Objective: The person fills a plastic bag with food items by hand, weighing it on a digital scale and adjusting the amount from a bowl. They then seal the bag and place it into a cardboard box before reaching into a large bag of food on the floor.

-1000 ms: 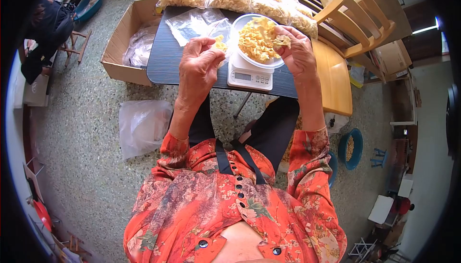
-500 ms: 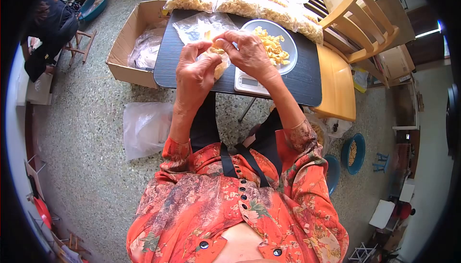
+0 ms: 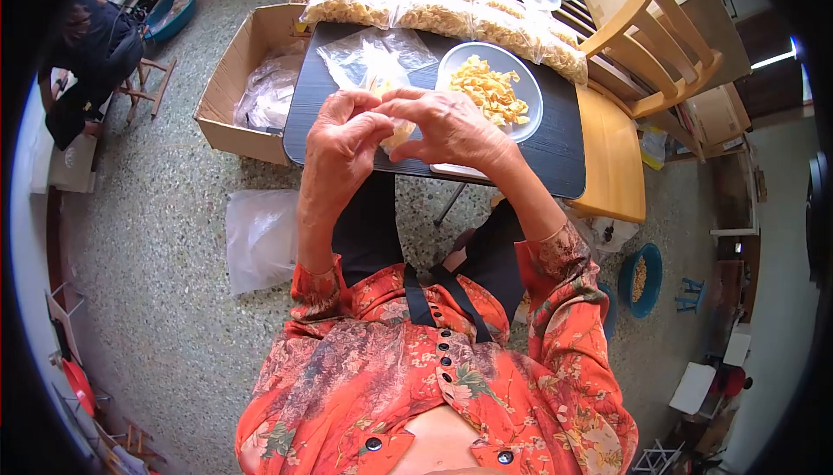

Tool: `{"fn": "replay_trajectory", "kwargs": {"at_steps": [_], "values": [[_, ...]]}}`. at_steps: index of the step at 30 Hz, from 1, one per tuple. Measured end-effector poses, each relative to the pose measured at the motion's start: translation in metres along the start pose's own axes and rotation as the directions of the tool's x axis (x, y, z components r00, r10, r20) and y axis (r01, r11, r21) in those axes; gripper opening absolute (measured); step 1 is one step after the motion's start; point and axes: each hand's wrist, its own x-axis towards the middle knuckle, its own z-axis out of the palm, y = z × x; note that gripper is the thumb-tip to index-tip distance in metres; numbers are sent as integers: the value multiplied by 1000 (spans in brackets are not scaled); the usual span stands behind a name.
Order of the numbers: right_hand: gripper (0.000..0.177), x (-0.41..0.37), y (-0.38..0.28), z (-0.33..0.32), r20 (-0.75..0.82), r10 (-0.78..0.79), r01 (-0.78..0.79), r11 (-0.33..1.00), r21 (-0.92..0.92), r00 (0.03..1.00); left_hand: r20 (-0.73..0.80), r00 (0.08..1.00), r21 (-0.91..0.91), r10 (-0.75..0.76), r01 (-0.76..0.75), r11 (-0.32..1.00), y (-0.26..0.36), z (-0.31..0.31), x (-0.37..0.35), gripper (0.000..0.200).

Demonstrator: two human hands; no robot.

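Observation:
Both hands meet over the front edge of the dark table (image 3: 555, 163). My left hand (image 3: 343, 141) is closed, its fingertips pinched on the clear plastic bag (image 3: 401, 132), which holds yellowish pieces. Bent round the bag's other side, my right hand (image 3: 451, 128) has its fingers closed on it too; they partly hide the bag. More clear plastic (image 3: 343, 52) lies behind the hands. To their right is a bowl (image 3: 534, 98) of yellow dried pieces (image 3: 490, 89), above a white scale (image 3: 455, 170) mostly covered by my right hand and forearm.
Filled bags (image 3: 434, 15) line the table's back edge. An open cardboard box (image 3: 221, 85) with plastic stands left, a wooden chair (image 3: 612, 154) right. A plastic sheet (image 3: 260, 241) and a blue basin (image 3: 640, 280) are on the floor. Another person (image 3: 95, 41) sits at far left.
My right hand has moved slightly left and down, now covering most of the scale. The fingers of both hands have shifted on the bag. The whole view has moved slightly.

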Motion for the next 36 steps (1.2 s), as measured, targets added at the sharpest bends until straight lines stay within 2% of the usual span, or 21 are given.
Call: {"fn": "replay_trajectory", "kwargs": {"at_steps": [2,4,6,7,12,14,16,19,24,26,27,28,31,34,35,36], "values": [[51,3,-2,1,215,102,-78,990,-121,971,10,1000,12,-14,13,1000,0,-2,0,16],[48,4,-5,2,219,141,-106,980,-166,965,17,1000,-1,15,-15,1000,6,-2,3,17],[46,8,-5,5,288,205,-148,967,-208,936,-17,998,34,65,-65,997,10,-3,5,18],[42,9,-2,8,264,170,-119,973,-197,949,-17,998,80,61,-60,995,12,-4,5,17],[35,8,1,6,184,203,-152,954,-259,962,-42,995,154,90,-82,985,8,-8,6,16],[38,5,-5,5,-65,84,-93,986,-138,994,-57,994,175,96,-85,981,10,-7,6,16],[42,6,-2,8,-86,63,-73,990,-124,994,-38,989,299,146,-129,946,12,-6,7,16],[48,9,-1,9,211,205,-161,964,-211,956,-22,993,336,118,-104,936,14,-2,4,17],[43,20,-11,10,292,290,-228,946,-230,911,-75,992,248,99,-77,966,12,-2,4,17],[44,26,-9,12,383,348,-275,933,-232,856,-81,990,239,112,-90,967,12,-3,5,17],[38,27,-6,17,313,302,-243,946,-214,901,-61,994,246,94,-76,966,10,-3,5,16],[38,26,0,20,310,294,-235,948,-215,904,-42,996,255,76,-62,965,9,-3,5,16],[23,13,7,13,106,163,-151,983,-107,981,-30,997,264,66,-55,963,9,-9,5,15],[18,14,10,5,29,155,-151,983,-108,987,-45,998,215,34,-24,976,14,-15,6,14],[13,15,11,2,-24,132,-134,969,-205,991,-45,998,217,34,-24,976,16,-16,6,14],[13,14,12,2,-24,130,-132,970,-205,991,-59,998,217,35,-21,976,19,-17,7,14]]}}
